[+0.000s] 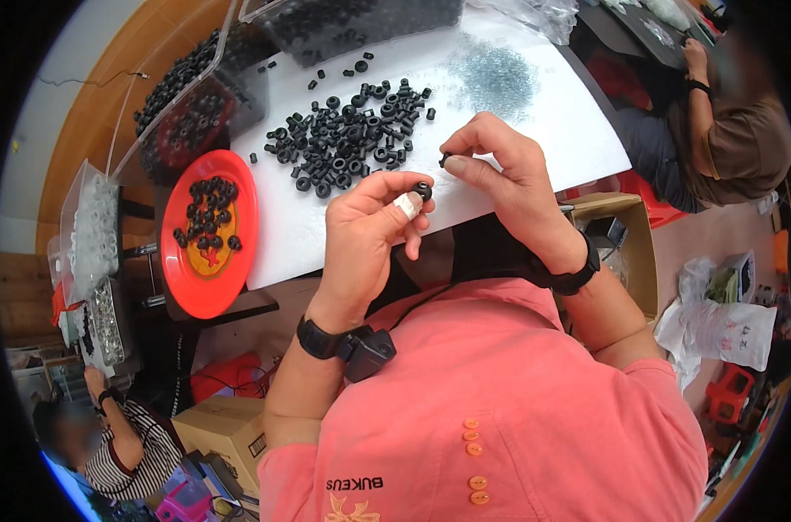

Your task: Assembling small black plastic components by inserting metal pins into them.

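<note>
Between the thumb and fingers of my left hand (369, 233) is a black rubber grommet (424, 190), its round hole showing; white tape wraps that thumb. Slightly higher and to the right, my right hand (510, 172) pinches a small black rubber plug (445, 160), mostly covered by the fingertips. The two pieces are apart. Beyond my hands, a pile of loose black rings and plugs (352, 143) lies on the white tabletop (578, 139). A red plate (176, 271) at the left edge bears several black pieces (208, 213).
Small clear pieces (496, 76) are spread at the far right of the table. Clear plastic bins of black parts stand at the far left (187, 113) and back (352, 26). A cardboard box (641, 252) sits beside my right arm. Other people work at left (121, 444) and right (735, 130).
</note>
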{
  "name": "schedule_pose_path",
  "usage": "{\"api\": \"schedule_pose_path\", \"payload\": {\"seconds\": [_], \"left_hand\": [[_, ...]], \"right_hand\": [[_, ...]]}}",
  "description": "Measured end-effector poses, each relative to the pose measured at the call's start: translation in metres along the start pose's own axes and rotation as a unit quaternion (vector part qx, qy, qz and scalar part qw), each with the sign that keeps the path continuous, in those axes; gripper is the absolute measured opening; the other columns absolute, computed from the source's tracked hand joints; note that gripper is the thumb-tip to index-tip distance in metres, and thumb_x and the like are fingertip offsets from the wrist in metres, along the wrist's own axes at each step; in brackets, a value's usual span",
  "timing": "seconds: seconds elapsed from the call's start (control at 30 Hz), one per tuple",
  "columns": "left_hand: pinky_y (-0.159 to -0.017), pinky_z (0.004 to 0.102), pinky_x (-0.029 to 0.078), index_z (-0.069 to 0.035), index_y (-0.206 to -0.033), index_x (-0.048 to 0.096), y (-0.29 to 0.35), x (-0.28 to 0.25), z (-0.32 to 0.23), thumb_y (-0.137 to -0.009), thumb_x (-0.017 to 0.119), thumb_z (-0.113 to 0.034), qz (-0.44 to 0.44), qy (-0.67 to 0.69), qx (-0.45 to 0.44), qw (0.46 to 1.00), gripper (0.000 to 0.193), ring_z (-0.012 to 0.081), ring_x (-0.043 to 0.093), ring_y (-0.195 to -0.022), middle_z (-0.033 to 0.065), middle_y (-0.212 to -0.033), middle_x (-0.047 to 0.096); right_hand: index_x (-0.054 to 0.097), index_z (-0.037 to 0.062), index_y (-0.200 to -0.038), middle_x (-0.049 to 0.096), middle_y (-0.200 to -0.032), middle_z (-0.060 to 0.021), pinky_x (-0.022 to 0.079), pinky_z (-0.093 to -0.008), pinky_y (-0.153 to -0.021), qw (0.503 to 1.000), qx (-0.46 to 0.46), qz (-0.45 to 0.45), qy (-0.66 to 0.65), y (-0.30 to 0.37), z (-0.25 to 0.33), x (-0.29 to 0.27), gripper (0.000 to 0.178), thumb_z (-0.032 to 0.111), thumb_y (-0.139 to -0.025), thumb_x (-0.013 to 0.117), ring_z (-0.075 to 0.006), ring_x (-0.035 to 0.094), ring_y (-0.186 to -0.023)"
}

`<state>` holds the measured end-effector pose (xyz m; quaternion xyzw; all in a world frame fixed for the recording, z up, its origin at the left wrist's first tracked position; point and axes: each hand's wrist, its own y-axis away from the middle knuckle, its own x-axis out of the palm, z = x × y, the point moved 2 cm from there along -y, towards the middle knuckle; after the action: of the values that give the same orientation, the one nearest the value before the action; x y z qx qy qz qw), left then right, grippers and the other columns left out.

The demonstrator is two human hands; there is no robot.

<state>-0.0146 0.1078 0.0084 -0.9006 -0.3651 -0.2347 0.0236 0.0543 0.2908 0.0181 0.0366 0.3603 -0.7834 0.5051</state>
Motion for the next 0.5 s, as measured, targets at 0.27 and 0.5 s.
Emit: {"api": "schedule_pose_path", "payload": {"seconds": [0.27, 0.5], "left_hand": [[-0.054, 0.0235, 0.052, 0.006, -0.12, 0.064, -0.0043, 0.0068, 0.0069, -0.097, 0.063, -0.001, -0.021, -0.022, 0.007, 1.0, 0.024, 0.0144, 0.067, -0.078, 0.0148, -0.097, 0.07], [-0.053, 0.024, 0.052, 0.006, -0.119, 0.064, -0.0041, 0.004, 0.0104, -0.096, 0.065, -0.001, -0.025, -0.008, 0.019, 0.999, 0.024, 0.0149, 0.068, -0.077, 0.0148, -0.096, 0.07]], "right_hand": [[0.065, 0.0013, -0.095, 0.062, -0.085, -0.007, 0.048, -0.0313, -0.068, 0.995, 0.013, 0.006, -0.097, 0.0013, 0.005, 0.001, 0.008, 0.003, -0.089, 0.069, -0.0193, 0.062, -0.077], [0.066, 0.0012, -0.095, 0.064, -0.086, -0.0068, 0.049, -0.0298, -0.068, 0.994, 0.017, 0.018, -0.103, 0.0028, 0.0036, 0.005, 0.007, 0.004, -0.09, 0.068, -0.0174, 0.063, -0.078]]}}
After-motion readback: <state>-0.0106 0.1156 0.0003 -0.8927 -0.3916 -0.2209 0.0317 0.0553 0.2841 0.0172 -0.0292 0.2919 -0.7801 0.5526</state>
